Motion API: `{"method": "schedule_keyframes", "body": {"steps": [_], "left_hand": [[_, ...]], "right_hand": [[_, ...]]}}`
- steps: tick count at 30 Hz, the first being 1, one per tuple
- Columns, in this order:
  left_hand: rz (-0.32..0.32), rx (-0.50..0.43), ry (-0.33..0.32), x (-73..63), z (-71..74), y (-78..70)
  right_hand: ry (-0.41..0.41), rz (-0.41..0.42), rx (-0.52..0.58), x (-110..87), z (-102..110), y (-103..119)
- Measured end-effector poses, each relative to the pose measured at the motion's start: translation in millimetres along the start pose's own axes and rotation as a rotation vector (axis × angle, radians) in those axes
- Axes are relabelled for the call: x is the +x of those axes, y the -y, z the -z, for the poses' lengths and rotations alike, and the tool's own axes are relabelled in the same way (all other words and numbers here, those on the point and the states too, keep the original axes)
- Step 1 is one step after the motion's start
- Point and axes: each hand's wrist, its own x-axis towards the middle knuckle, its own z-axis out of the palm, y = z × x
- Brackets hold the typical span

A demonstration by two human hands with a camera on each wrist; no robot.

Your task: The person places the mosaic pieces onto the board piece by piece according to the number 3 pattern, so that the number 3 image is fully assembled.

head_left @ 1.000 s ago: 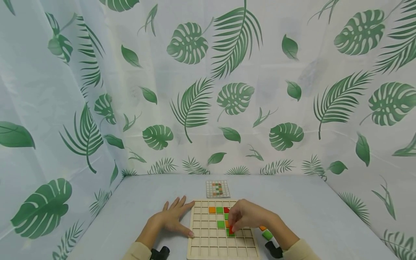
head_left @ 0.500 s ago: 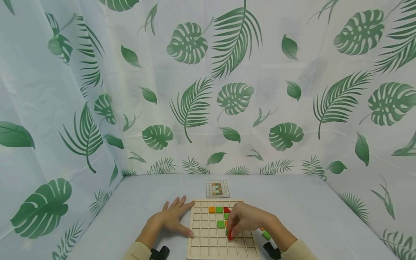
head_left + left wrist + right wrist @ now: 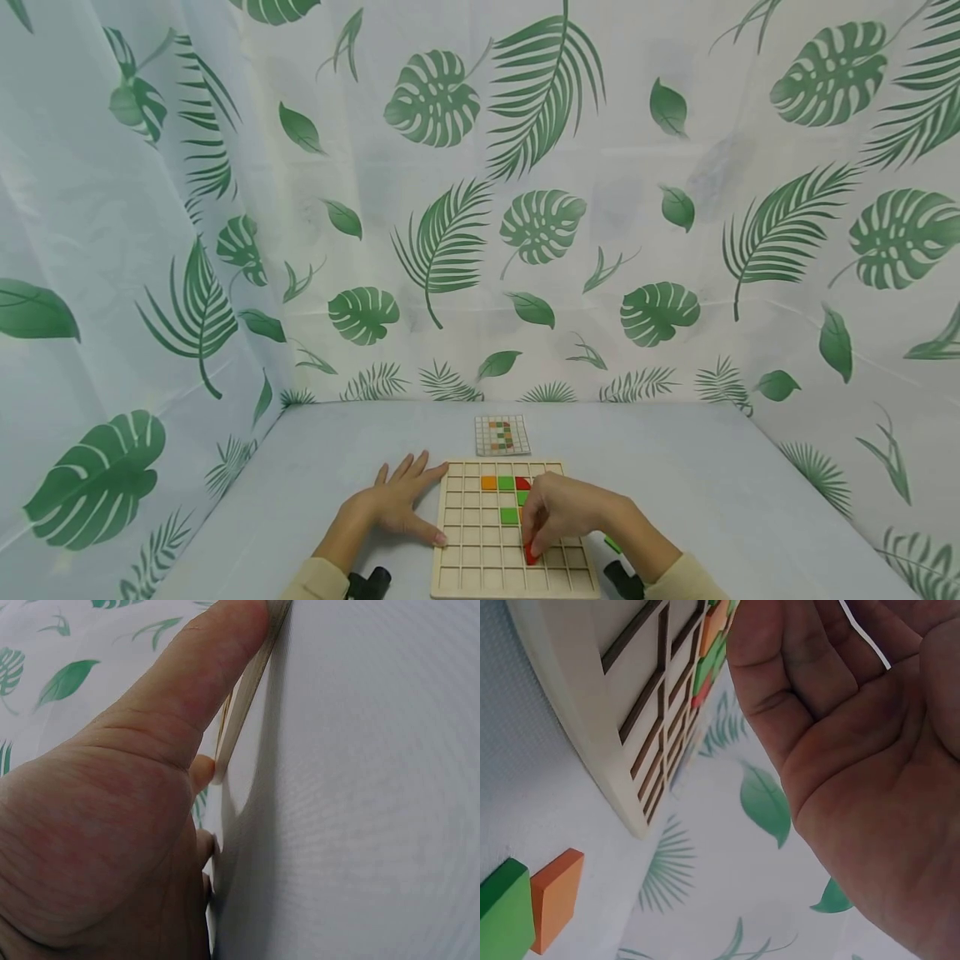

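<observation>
A wooden grid board (image 3: 472, 575) lies on the table in the head view. Spread along its left edge is my left hand (image 3: 397, 504), fingers straight, with thumb and index fingertip touching the frame. Low over the board's middle, my right hand (image 3: 566, 508) pinches a small red tile (image 3: 531, 554) between thumb and fingers. Near the top sit an orange tile (image 3: 489, 482), a green tile (image 3: 506, 482) and a red tile (image 3: 522, 482) with one rounded corner. Another green tile (image 3: 509, 516) lies lower. The right hand hides part of the pattern, and its own view does not show the pinched tile.
Behind the board lies a pattern card (image 3: 483, 442) with a printed grid. To the board's right are a loose green tile (image 3: 506, 915) and an orange tile (image 3: 557, 900), seen in the right wrist view. A leaf-print curtain (image 3: 465, 358) stands behind the table.
The right hand has brought the red tile down the board toward the near edge, from over a green tile to a lower cell. My left hand has stayed in place.
</observation>
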Motion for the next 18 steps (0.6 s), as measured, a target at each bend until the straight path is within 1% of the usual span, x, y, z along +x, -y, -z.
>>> {"method": "schedule_keyframes", "body": {"steps": [7,13,18], "left_hand": [[-0.007,0.0,0.003,-0.3,0.4,0.4],[-0.008,-0.009,0.002,-0.3,0.1,0.4],[-0.01,-0.015,0.003,-0.7,0.3,-0.3]], "right_hand": [[0.003,-0.039,0.001,-1.3,-0.7,1.8],[0.011,-0.085,-0.035,-0.6,-0.8,3.5],[0.006,-0.104,-0.049,-0.7,-2.1,2.8]]}}
